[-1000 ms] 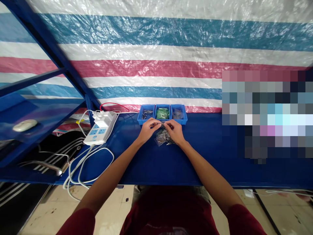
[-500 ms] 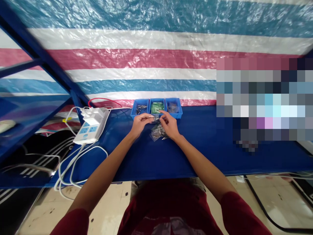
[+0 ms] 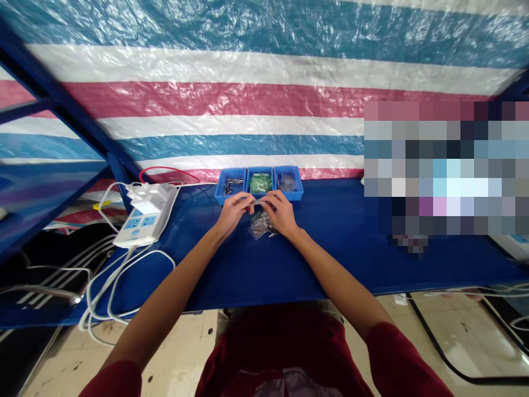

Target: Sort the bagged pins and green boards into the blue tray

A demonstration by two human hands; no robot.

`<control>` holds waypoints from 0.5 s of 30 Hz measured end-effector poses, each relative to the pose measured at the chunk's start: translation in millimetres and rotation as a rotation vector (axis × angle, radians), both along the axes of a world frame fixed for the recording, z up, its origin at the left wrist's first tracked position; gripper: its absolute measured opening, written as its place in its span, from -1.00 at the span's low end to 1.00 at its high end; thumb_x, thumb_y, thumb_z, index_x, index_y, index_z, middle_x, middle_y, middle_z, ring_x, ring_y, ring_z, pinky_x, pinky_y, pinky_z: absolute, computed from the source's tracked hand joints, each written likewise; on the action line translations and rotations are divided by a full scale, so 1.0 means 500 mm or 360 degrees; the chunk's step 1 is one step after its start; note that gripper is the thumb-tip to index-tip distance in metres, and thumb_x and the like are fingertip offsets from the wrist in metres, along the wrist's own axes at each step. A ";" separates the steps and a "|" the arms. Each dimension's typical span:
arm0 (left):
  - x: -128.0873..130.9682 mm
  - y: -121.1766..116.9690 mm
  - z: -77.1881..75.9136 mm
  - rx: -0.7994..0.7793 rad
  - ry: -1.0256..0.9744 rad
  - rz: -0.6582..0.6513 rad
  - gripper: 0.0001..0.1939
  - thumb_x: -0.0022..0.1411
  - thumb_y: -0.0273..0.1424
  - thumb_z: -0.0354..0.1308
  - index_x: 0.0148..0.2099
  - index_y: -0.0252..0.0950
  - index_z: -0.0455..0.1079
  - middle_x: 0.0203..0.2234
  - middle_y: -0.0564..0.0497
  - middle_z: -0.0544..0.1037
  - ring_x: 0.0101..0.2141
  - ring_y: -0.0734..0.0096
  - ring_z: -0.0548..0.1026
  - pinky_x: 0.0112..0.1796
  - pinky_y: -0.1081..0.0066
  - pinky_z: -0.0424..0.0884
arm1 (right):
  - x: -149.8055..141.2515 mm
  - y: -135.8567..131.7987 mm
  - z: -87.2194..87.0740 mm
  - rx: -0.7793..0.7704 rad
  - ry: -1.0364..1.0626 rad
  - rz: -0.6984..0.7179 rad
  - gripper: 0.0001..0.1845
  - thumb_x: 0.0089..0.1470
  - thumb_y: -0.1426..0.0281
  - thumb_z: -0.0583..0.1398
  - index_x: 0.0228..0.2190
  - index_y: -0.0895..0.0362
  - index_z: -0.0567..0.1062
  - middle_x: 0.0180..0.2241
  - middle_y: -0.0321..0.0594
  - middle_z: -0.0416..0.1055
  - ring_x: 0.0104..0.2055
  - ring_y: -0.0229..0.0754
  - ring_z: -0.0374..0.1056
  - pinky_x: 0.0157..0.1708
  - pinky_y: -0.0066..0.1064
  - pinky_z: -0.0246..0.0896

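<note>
My left hand and my right hand meet over the blue table, fingers pinched together on a small clear plastic bag held between them. Just under the hands lies a little pile of clear bags and thin metal pins. Right behind the hands stand three small blue bins: the left bin holds metal pins, the middle bin holds green parts, the right bin holds dark bagged parts.
A white power strip with plugs and white cables lies at the table's left. A striped tarp hangs behind. Blue shelf framing stands at left. A blurred-out area covers the right.
The head view has shifted, so the scene sits a little further left. Both hands stay pinched together in front of the bins, working the small bag between them.
</note>
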State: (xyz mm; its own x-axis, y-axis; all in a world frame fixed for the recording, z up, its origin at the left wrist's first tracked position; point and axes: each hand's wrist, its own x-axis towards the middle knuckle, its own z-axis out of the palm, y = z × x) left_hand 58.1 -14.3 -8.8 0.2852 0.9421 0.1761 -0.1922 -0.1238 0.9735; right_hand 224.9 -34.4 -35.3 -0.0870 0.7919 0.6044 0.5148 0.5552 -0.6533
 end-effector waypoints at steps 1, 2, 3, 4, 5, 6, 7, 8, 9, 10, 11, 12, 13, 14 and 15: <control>0.000 0.001 -0.003 0.0052 0.0033 0.0011 -0.70 0.11 -0.16 0.23 -0.37 -0.33 0.44 -0.58 0.04 0.41 -0.52 0.47 0.38 -0.44 0.41 0.33 | 0.000 -0.001 0.003 -0.0008 0.0044 -0.0022 -0.73 0.24 0.24 0.05 -0.27 0.07 0.51 -0.19 -0.14 0.37 -0.34 -0.24 0.33 -0.33 -0.43 0.28; -0.001 0.002 -0.005 0.0111 0.0085 0.0033 -0.65 0.13 -0.10 0.20 -0.35 -0.33 0.46 -0.56 0.02 0.42 -0.51 0.45 0.38 -0.43 0.40 0.35 | -0.001 -0.002 0.007 -0.0021 0.0093 -0.0036 -0.72 0.23 0.22 0.06 -0.30 0.09 0.51 -0.21 -0.14 0.38 -0.34 -0.25 0.33 -0.34 -0.43 0.28; -0.002 0.003 -0.007 0.0175 0.0152 0.0072 -0.62 0.12 -0.07 0.20 -0.33 -0.33 0.47 -0.53 0.01 0.44 -0.48 0.44 0.39 -0.41 0.40 0.36 | -0.001 -0.002 0.010 -0.0038 0.0142 -0.0043 -0.71 0.23 0.21 0.06 -0.33 0.10 0.50 -0.23 -0.15 0.40 -0.36 -0.25 0.33 -0.35 -0.44 0.28; -0.003 0.004 -0.009 0.0239 0.0227 0.0122 -0.62 0.09 -0.07 0.23 -0.32 -0.33 0.47 -0.49 0.00 0.47 -0.45 0.42 0.41 -0.38 0.40 0.37 | -0.001 -0.003 0.012 -0.0059 0.0188 -0.0039 -0.70 0.22 0.20 0.07 -0.35 0.10 0.50 -0.27 -0.16 0.42 -0.38 -0.25 0.33 -0.36 -0.44 0.28; -0.004 0.004 -0.010 0.0297 0.0300 0.0177 -0.63 0.05 -0.09 0.27 -0.31 -0.32 0.48 -0.45 -0.01 0.50 -0.41 0.40 0.43 -0.36 0.41 0.38 | -0.001 -0.003 0.014 -0.0080 0.0225 -0.0025 -0.70 0.20 0.19 0.08 -0.37 0.11 0.49 -0.31 -0.18 0.44 -0.39 -0.25 0.33 -0.38 -0.44 0.28; -0.005 0.005 -0.010 0.0336 0.0365 0.0219 -0.65 0.01 -0.11 0.31 -0.32 -0.32 0.48 -0.42 -0.01 0.52 -0.39 0.39 0.44 -0.34 0.41 0.39 | -0.001 -0.003 0.015 -0.0099 0.0256 -0.0004 -0.70 0.19 0.19 0.08 -0.39 0.11 0.49 -0.34 -0.19 0.45 -0.40 -0.24 0.34 -0.39 -0.44 0.28; -0.005 0.005 -0.010 0.0352 0.0406 0.0241 -0.66 -0.01 -0.14 0.32 -0.33 -0.32 0.47 -0.41 -0.01 0.53 -0.38 0.39 0.46 -0.32 0.41 0.40 | -0.001 -0.003 0.015 -0.0118 0.0277 0.0019 -0.69 0.18 0.18 0.09 -0.40 0.11 0.49 -0.38 -0.20 0.46 -0.42 -0.24 0.34 -0.39 -0.43 0.28; -0.006 0.004 -0.009 0.0346 0.0420 0.0245 -0.67 0.00 -0.15 0.32 -0.34 -0.32 0.47 -0.43 -0.01 0.53 -0.39 0.38 0.47 -0.32 0.41 0.40 | -0.001 -0.002 0.014 -0.0139 0.0289 0.0042 -0.68 0.17 0.17 0.09 -0.41 0.11 0.49 -0.40 -0.21 0.47 -0.44 -0.24 0.34 -0.40 -0.42 0.28; -0.006 0.003 -0.008 0.0322 0.0417 0.0232 -0.68 0.01 -0.15 0.32 -0.34 -0.32 0.46 -0.45 0.00 0.53 -0.41 0.38 0.47 -0.32 0.40 0.41 | -0.001 -0.001 0.013 -0.0161 0.0299 0.0051 -0.68 0.16 0.16 0.10 -0.42 0.12 0.50 -0.42 -0.21 0.48 -0.46 -0.23 0.34 -0.41 -0.41 0.28; -0.005 0.002 -0.007 0.0290 0.0403 0.0211 -0.68 0.01 -0.16 0.31 -0.32 -0.32 0.45 -0.47 0.00 0.53 -0.43 0.39 0.48 -0.33 0.38 0.42 | 0.000 -0.001 0.012 -0.0185 0.0307 0.0050 -0.67 0.16 0.15 0.10 -0.42 0.12 0.50 -0.44 -0.22 0.48 -0.48 -0.23 0.34 -0.41 -0.41 0.28; -0.005 0.001 -0.006 0.0259 0.0378 0.0196 -0.67 0.01 -0.17 0.32 -0.29 -0.32 0.45 -0.49 0.01 0.53 -0.45 0.38 0.49 -0.33 0.37 0.43 | 0.000 0.000 0.010 -0.0211 0.0318 0.0043 -0.66 0.15 0.14 0.10 -0.42 0.11 0.50 -0.46 -0.23 0.48 -0.49 -0.23 0.34 -0.41 -0.40 0.28; -0.005 0.000 -0.004 0.0232 0.0353 0.0182 -0.65 -0.01 -0.18 0.33 -0.25 -0.31 0.44 -0.48 0.01 0.54 -0.44 0.37 0.50 -0.32 0.36 0.44 | 0.000 0.000 0.009 -0.0236 0.0333 0.0033 -0.66 0.14 0.13 0.10 -0.41 0.11 0.51 -0.49 -0.24 0.47 -0.51 -0.23 0.34 -0.41 -0.40 0.29; -0.004 -0.001 -0.004 0.0210 0.0332 0.0169 -0.62 -0.03 -0.20 0.35 -0.21 -0.31 0.43 -0.47 0.01 0.56 -0.43 0.36 0.51 -0.31 0.35 0.44 | 0.000 0.001 0.008 -0.0257 0.0351 0.0027 -0.65 0.14 0.12 0.10 -0.40 0.11 0.51 -0.50 -0.26 0.47 -0.52 -0.23 0.34 -0.41 -0.40 0.29; -0.004 -0.001 -0.003 0.0196 0.0318 0.0161 -0.60 -0.06 -0.21 0.36 -0.19 -0.30 0.42 -0.45 0.01 0.57 -0.42 0.35 0.51 -0.30 0.34 0.45 | 0.000 0.001 0.007 -0.0271 0.0369 0.0026 -0.65 0.14 0.11 0.10 -0.40 0.11 0.51 -0.52 -0.27 0.46 -0.53 -0.23 0.34 -0.41 -0.40 0.30; -0.004 -0.001 -0.003 0.0191 0.0310 0.0163 -0.60 -0.07 -0.23 0.37 -0.19 -0.30 0.42 -0.44 0.01 0.57 -0.42 0.35 0.52 -0.29 0.33 0.45 | 0.000 0.001 0.006 -0.0281 0.0380 0.0034 -0.65 0.14 0.12 0.10 -0.39 0.11 0.51 -0.53 -0.27 0.46 -0.53 -0.23 0.35 -0.41 -0.39 0.30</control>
